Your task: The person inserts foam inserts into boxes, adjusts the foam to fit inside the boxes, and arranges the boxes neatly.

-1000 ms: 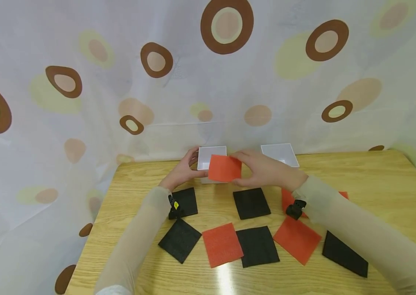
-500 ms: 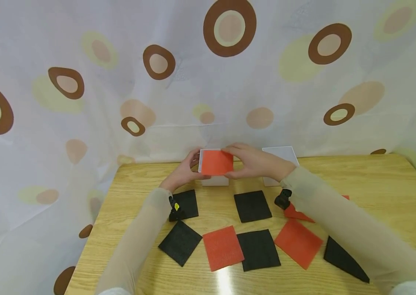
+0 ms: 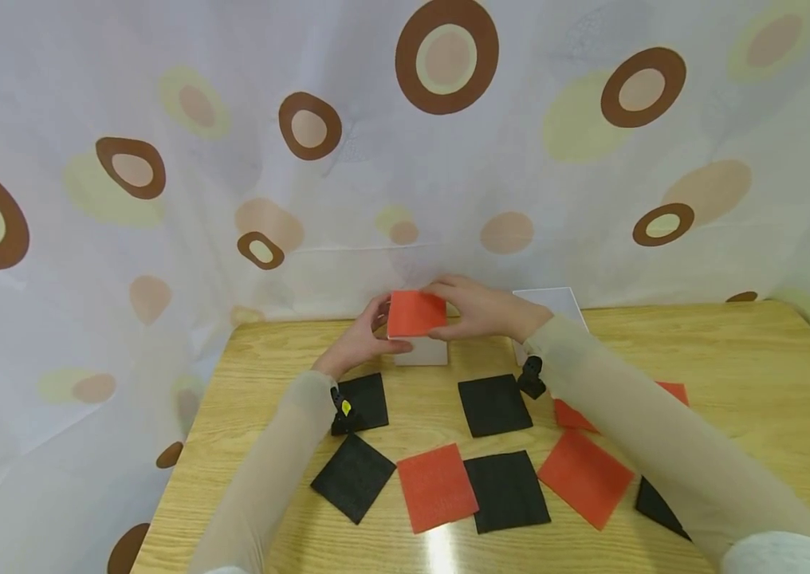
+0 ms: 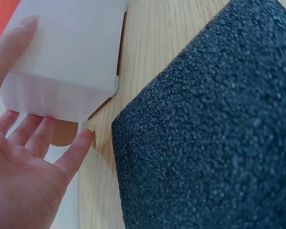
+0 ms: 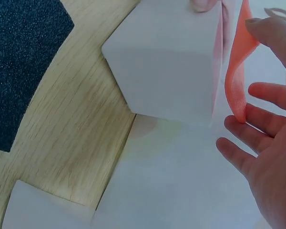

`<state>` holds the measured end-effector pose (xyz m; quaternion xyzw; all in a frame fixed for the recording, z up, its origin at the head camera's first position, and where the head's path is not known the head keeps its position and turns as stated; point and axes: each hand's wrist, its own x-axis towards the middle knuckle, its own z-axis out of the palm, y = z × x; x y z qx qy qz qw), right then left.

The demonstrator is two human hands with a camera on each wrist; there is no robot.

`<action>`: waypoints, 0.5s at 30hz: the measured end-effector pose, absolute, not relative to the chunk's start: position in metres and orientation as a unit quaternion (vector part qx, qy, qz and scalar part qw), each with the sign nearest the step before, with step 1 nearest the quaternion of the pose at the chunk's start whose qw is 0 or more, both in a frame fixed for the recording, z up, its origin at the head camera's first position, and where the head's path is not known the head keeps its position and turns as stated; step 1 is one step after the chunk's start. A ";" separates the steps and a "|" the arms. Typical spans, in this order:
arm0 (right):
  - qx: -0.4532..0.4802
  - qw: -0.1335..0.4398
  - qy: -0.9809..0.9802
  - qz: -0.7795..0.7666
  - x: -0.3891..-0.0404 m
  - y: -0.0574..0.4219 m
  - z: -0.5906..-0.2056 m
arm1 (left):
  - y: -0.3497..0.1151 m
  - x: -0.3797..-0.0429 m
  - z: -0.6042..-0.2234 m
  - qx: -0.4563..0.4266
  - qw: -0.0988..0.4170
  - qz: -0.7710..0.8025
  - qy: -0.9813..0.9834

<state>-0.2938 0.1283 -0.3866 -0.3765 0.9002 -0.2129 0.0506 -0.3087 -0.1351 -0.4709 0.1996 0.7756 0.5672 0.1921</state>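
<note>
My right hand holds a soft, felt-like red square over the opening of a white box. Thumb and fingertips grip it at its edges, and in the right wrist view the red square bends between them, just beyond the box rim. My left hand holds the same box at its left side. In the left wrist view, the left thumb lies on one face of the white box, while the other fingers touch the adjoining side. The inside of the box is hidden.
A second white box stands to the right, partly behind my right forearm. Several black squares and red squares lie flat across the wooden table. A patterned curtain hangs behind the table's back edge.
My right hand has moved left and slightly up with the red square, from the box's front right to above its opening. The left hand has stayed at the box.
</note>
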 end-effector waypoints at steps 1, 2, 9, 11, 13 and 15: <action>-0.378 0.050 0.899 -0.213 -0.296 0.128 -0.388 | -0.135 -0.308 -0.471 0.199 0.193 0.568 0.775; -0.379 0.050 0.899 -0.213 -0.297 0.128 -0.390 | -0.135 -0.308 -0.470 0.198 0.194 0.568 0.775; -0.386 0.047 0.897 -0.208 -0.299 0.127 -0.392 | -0.134 -0.305 -0.467 0.187 0.194 0.563 0.782; -0.389 0.047 0.896 -0.206 -0.298 0.127 -0.392 | -0.133 -0.305 -0.467 0.185 0.194 0.560 0.784; -0.391 0.046 0.897 -0.202 -0.299 0.127 -0.394 | -0.133 -0.305 -0.467 0.182 0.194 0.559 0.786; -0.394 0.045 0.896 -0.199 -0.300 0.127 -0.396 | -0.134 -0.305 -0.468 0.179 0.194 0.557 0.787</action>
